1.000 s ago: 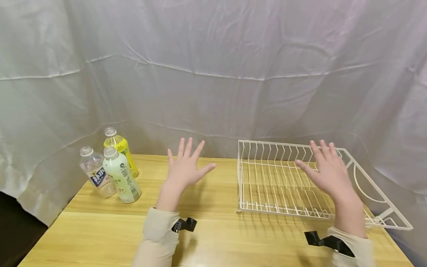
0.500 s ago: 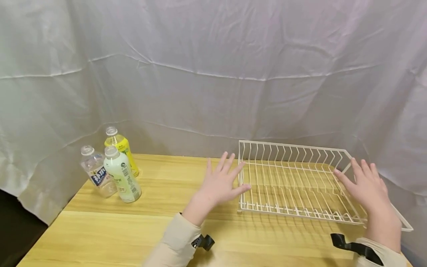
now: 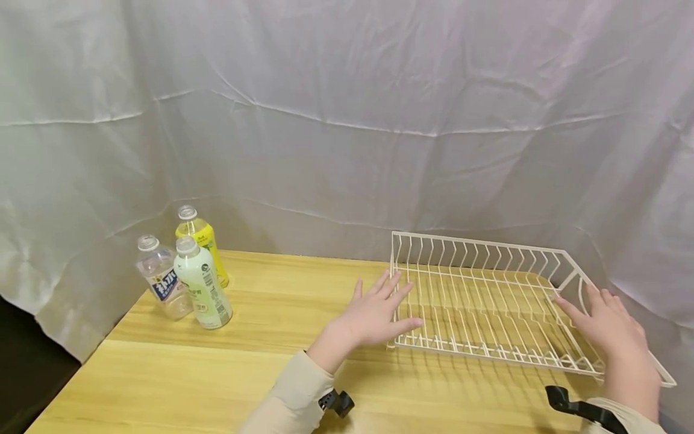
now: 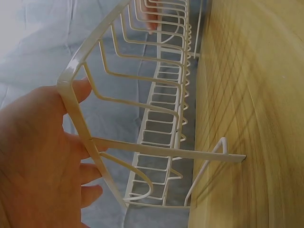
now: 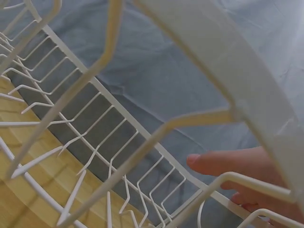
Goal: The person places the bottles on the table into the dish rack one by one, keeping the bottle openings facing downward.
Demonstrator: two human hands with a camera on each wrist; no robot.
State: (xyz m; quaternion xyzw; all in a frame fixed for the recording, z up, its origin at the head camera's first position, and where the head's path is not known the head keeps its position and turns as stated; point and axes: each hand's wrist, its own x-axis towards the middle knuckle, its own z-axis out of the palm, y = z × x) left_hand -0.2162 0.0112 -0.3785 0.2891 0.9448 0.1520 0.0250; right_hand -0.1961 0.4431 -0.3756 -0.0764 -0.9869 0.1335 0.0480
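Note:
A white wire dish rack (image 3: 477, 242) rests on the wooden table at the right. My left hand (image 3: 374, 313) is at the rack's left end, fingers spread and extended. In the left wrist view, the fingers of that hand (image 4: 38, 152) lie along the end rim (image 4: 83, 118), with the tips showing through the frame. At the opposite end, my right hand (image 3: 612, 325) has its fingers extended over the side rim. The right wrist view shows part of this hand (image 5: 256, 164) beyond the wires, partly hidden by the rim (image 5: 228, 52).
Three capless bottles stand together at the table's left: a pale green one (image 3: 203, 289), a yellow-labelled one (image 3: 202, 234) and a clear one with a blue label (image 3: 165, 284). A grey curtain (image 3: 325, 163) hangs behind the wooden tabletop (image 3: 217, 380).
Both hands have moved right and lower, from above the table and rack to the rack's two ends. The rack and bottles keep their places; the view has shifted slightly.

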